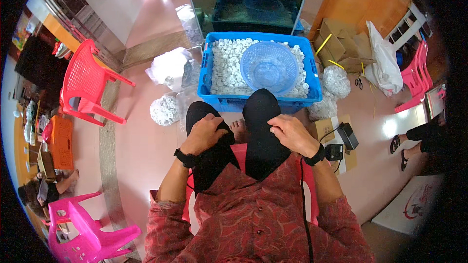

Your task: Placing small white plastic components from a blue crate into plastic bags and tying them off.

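Note:
I sit with both hands resting on my black-trousered legs. My left hand (206,133) lies over the left knee (200,111), fingers loosely bent and apart, open with nothing seen in it. Against the right thigh (265,151) rests my right hand (293,133), thumb and fingers slightly parted, also open and without a visible object. Just beyond my knees stands a blue crate (207,75) filled with small white round plastic pieces (226,63). A lighter blue round basket (246,63), with a perforated rim, sits on those pieces toward the right.
Clear bags of white pieces lie left (165,111) and right (336,82) of the crate. Chairs, one red (85,85) and one magenta (87,231), stand left. Black boxes with cables (348,136), scissors (359,83) and cardboard (341,44) lie right. Other people's limbs show at both sides.

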The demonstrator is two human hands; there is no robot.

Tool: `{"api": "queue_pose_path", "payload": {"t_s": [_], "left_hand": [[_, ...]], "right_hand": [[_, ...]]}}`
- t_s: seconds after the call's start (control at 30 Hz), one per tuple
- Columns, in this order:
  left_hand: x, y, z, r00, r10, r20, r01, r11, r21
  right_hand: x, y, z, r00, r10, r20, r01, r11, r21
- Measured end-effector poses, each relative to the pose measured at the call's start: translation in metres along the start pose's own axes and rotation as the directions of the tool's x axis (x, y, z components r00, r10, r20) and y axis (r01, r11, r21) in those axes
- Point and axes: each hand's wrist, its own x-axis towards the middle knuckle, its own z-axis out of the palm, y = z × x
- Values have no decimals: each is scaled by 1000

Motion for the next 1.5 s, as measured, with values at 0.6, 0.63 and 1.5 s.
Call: {"api": "queue_pose_path", "payload": {"t_s": [0.6,0.63,1.5], "left_hand": [[0,0,3,1000,0,-24,1,999,49],[1,0,2,1000,-5,-18,6,999,53],[0,-5,4,998,7,-66,-6,1000,20]], "right_hand": [[-1,0,-2,1000,14,-15,-14,999,-45],[-1,0,-2,1000,10,-20,-11,999,-46],[1,-4,-5,989,145,17,-143,985,-93]]}}
